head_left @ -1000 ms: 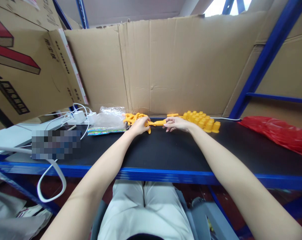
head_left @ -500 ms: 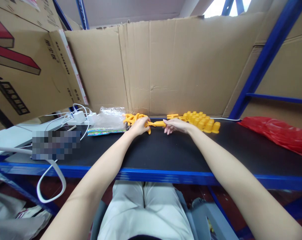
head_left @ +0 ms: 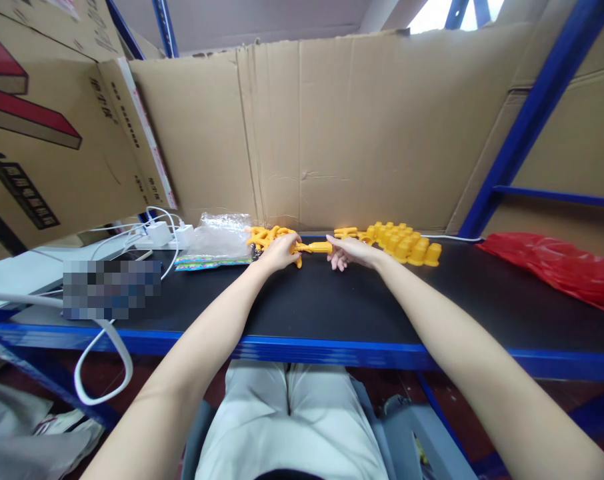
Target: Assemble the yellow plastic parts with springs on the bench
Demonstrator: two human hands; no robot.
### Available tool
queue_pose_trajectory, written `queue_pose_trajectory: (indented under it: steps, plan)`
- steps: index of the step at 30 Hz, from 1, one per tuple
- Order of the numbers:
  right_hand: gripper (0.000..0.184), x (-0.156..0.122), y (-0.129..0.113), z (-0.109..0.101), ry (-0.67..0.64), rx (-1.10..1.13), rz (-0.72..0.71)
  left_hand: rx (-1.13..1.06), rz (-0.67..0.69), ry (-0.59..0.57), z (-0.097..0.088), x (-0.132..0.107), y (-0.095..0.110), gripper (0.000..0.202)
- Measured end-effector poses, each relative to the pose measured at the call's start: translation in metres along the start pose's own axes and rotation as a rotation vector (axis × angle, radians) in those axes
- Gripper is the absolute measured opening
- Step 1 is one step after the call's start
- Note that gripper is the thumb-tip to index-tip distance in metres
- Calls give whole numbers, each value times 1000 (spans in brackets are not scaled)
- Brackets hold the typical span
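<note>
Right grip (head_left: 353, 251): turned slightly since the earlier frames, its lower fingers now hanging further down; left grip (head_left: 281, 251) unchanged in place.

Yellow piece (head_left: 316, 247), one: lying lengthwise between the two grips, just above the bench (head_left: 327, 307). Left grip clamped on its narrow end, fingers curled; right grip clamped on its thicker end by thumb and forefinger, the contact partly hidden by the hand.

Yellow branching parts (head_left: 263, 235), one heap: behind and left of the left grip, close to it.

Clear plastic bag (head_left: 221, 239), one, with coloured lower edge: further left of the left grip, beside the heap.

White chargers (head_left: 158, 233), two, with cables: well left of the left grip.

Yellow sticks (head_left: 345, 231), few: just behind the right grip.

Yellow cups (head_left: 406, 244), clustered in rows: right of the right grip, near.

Red plastic bag (head_left: 557, 270), crumpled: far right of the right grip.

Cardboard panel (head_left: 362, 133), upright: behind both grips.
</note>
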State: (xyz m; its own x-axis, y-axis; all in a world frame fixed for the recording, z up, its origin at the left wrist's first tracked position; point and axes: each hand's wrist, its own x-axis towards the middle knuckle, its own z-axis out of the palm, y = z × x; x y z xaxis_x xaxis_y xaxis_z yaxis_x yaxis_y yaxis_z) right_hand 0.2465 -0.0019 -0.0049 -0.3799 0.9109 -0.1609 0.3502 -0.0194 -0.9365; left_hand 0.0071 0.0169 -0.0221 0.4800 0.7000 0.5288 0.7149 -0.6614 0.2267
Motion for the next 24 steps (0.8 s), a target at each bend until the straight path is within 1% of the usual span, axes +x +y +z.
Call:
queue_pose_trajectory:
  steps: [2, 5, 7, 10, 15, 24]
  plan:
    - [58, -1, 0, -3, -20, 5, -2, -17, -7, 0, 0, 1, 0, 28]
    - [40, -5, 0, -7, -32, 10, -75, -38, -13, 6, 1, 1, -1, 29]
    - [37, -6, -1, -9, -34, -11, -138, -36, -13, 7, 0, 1, -1, 29]
    - [33, -7, -2, -9, -35, -45, -180, -28, 7, 12, 0, 0, 0, 28]
    - [32, -6, -2, -9, -28, -70, -162, -2, 14, -6, -1, -1, 2, 28]
    - [30, -6, -2, -4, -12, -25, -122, 1, 2, -15, -1, -1, 2, 29]
